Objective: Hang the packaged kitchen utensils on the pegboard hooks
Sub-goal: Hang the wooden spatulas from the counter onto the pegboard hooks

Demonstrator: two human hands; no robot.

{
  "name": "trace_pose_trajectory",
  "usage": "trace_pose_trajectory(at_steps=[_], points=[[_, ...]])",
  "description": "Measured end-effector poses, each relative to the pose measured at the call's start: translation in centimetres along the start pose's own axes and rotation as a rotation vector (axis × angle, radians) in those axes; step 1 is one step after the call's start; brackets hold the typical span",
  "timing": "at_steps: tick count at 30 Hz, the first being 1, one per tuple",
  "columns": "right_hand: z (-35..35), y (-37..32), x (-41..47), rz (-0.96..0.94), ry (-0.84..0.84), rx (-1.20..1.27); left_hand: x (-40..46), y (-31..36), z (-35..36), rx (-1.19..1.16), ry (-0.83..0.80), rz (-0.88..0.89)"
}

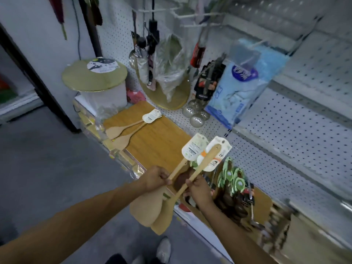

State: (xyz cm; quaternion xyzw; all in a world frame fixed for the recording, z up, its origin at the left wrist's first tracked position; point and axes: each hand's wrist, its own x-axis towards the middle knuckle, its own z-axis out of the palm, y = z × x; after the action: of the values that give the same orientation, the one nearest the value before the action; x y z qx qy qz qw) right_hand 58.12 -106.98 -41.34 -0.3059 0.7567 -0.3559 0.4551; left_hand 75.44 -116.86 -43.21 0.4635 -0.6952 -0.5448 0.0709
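Observation:
I hold two wooden spatulas with white card labels on their handle ends, blades hanging down. My left hand grips the handle of the left spatula. My right hand pinches the handle of the right spatula, which crosses over the first. More labelled wooden spatulas lie on the wooden shelf board. The white pegboard with its hooks rises behind the shelf.
Hanging from the hooks are black utensils, clear bagged items, metal skimmers and a blue packet. A round gold board tops a white bin. Avocado-shaped items sit on the shelf at right. Grey floor lies left.

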Motion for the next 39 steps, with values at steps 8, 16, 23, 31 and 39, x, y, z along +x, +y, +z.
trace_pose_trajectory(at_steps=[8, 16, 23, 31, 39], points=[[-5.0, 2.5, -10.0, -0.017, 0.209, 0.081, -5.1, 4.9, 5.5, 0.036, -0.18, 0.044], [-13.2, 6.8, -20.4, -0.076, 0.468, 0.202, -8.6, 11.5, 14.4, 0.1, -0.377, 0.211], [-22.8, 13.6, -29.0, -0.151, 0.643, 0.225, -12.0, 17.7, 26.5, 0.201, -0.514, 0.35], [-36.0, 20.5, -39.0, -0.15, 0.706, 0.205, -17.0, 25.7, 42.3, 0.182, -0.63, 0.617], [-48.6, 27.3, -46.2, -0.164, 0.769, 0.101, -21.7, 32.3, 55.6, 0.229, -0.561, 0.783]])
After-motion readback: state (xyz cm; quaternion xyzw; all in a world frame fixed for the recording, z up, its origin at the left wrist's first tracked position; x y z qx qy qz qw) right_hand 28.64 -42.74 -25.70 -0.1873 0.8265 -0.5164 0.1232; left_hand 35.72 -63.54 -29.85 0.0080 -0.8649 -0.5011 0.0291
